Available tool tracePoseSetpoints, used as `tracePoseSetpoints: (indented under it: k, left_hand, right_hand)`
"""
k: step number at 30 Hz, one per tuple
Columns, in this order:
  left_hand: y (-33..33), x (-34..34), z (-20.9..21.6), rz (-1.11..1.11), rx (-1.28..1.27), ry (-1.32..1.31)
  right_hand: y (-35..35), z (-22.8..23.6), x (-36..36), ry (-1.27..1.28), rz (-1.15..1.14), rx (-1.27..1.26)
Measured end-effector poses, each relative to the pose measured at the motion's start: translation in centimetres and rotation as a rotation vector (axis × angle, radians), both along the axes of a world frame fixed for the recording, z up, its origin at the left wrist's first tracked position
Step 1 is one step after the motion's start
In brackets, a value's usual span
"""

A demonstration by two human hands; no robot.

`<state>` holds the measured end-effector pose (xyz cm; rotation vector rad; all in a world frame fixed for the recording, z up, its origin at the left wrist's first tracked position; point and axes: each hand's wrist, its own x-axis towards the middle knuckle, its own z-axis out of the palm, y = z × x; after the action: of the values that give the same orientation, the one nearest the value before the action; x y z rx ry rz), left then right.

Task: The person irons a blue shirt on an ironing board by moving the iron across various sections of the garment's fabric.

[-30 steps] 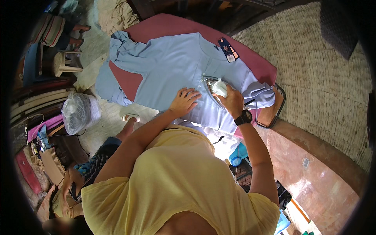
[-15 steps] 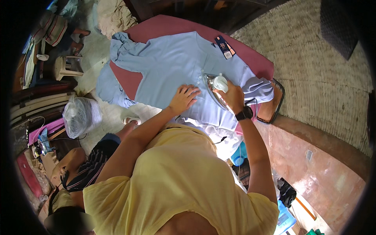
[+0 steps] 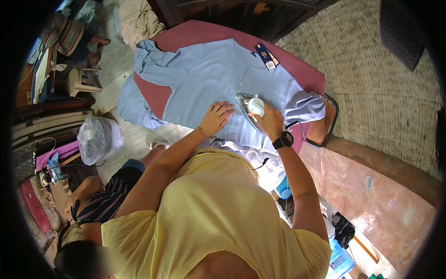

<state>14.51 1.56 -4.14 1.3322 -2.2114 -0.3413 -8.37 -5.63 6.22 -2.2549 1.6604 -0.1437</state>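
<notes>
A light blue shirt point(image 3: 204, 69) lies spread over a dark red ironing board point(image 3: 190, 35), with one sleeve bunched at the left and the other at the right. Dark hang tags point(image 3: 265, 56) rest at its neckline. My right hand point(image 3: 272, 123) is wrapped round the handle of a clothes iron point(image 3: 253, 109), whose soleplate sits on the shirt front beside the buttons. Flat on the fabric, just left of the iron, lies my left hand point(image 3: 216, 117) with its fingers stretched out. A dark watch is on my right wrist.
Another person point(image 3: 116, 190) sits close at my left. A clear plastic bag point(image 3: 100, 139) stands on the floor there, with a beige stool point(image 3: 84, 81) farther off. The board's metal end frame point(image 3: 332, 121) juts out at the right, near a low ledge point(image 3: 381, 162).
The iron has slid a little toward me and to the left over the shirt front, with my right hand still on it. My left hand has barely shifted.
</notes>
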Motion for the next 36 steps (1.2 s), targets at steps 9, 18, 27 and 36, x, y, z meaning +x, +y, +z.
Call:
tracePoseSetpoints:
  k: [9,18,27,36]
  left_hand:
    - [0.0,-0.1,0.0,0.015,-0.006,-0.028]
    - [-0.1,4.3,1.8,0.295,-0.049,0.310]
    - [0.3,10.0,1.1,0.819,-0.162,0.265]
    - [0.3,16.4,-3.1,1.116,0.278,0.683]
  right_hand:
    - [0.1,-0.5,0.4,-0.058,0.006,-0.023]
    - [0.4,3.0,-0.3,0.008,0.013,0.138]
    - [4.6,-0.4,5.3,-0.109,0.158,0.005]
    - [4.0,-1.6,6.5,-0.156,0.130,-0.042]
